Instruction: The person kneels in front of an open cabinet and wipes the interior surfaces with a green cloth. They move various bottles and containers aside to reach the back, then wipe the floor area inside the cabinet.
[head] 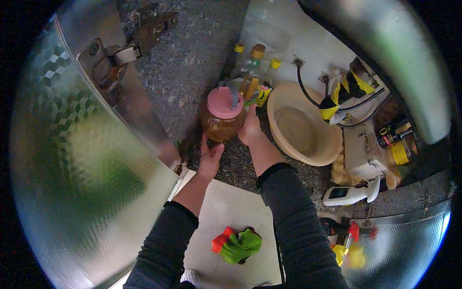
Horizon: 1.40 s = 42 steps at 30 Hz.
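A round transparent jar (221,128) with brownish contents and a pink lid (224,104) stands upright between my hands, in front of several bottles. My left hand (210,157) is at its near, lower side, with the thumb and fingers against it. My right hand (250,126) wraps the jar's right side. The fingers behind the jar are hidden. Just behind my right hand lies a yellow-and-green packet (262,94). A bottle with an orange-brown cap (257,52) is behind the jar, flanked by yellow-capped bottles (273,67).
A beige plastic basin (306,155) sits right of my right arm, under black cables (306,92). Beyond it are a white box (362,155), jars (399,153) and a white handheld device (344,195). Textured-glass doors (104,162) flank both sides. A green-and-red cloth (240,245) lies below.
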Available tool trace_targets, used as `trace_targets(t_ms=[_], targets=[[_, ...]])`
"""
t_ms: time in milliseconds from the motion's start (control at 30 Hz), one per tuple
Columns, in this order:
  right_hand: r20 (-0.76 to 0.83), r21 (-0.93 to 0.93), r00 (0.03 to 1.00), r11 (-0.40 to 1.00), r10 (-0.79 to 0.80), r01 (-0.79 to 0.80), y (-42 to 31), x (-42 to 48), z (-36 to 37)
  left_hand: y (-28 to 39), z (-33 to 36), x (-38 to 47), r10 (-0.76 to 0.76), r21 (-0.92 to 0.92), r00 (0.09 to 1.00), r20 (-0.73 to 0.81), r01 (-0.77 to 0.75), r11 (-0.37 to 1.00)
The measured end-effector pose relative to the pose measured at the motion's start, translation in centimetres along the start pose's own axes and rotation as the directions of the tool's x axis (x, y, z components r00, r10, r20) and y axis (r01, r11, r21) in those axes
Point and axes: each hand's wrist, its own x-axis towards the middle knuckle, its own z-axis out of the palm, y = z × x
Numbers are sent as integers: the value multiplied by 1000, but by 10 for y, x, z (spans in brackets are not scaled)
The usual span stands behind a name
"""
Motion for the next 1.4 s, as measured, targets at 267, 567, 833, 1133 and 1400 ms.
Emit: trace_targets(t_ms=[267, 567, 833, 1133, 1400], targets=[[-68, -33, 998, 999, -13, 11, -5, -10, 10, 6, -2, -4, -50, 196, 998, -23, 54, 979], [-234, -703, 964, 707, -123, -81, 46, -191, -21, -9, -10, 1, -81, -57, 996, 42, 83, 995], [-188, -754, 982, 639, 17, -156, -53, -438, -105, -40, -11, 13, 40, 156, 998, 40, -46, 987], [-646, -734, 406, 673, -647, -96, -119, -480, -215, -35, -18, -53, 231, 635, 914, 333, -398, 662], [-464, -884, 284, 419, -839, -207, -135, -493, -271, -29, -22, -54, 162, 712, 897, 412, -428, 557]])
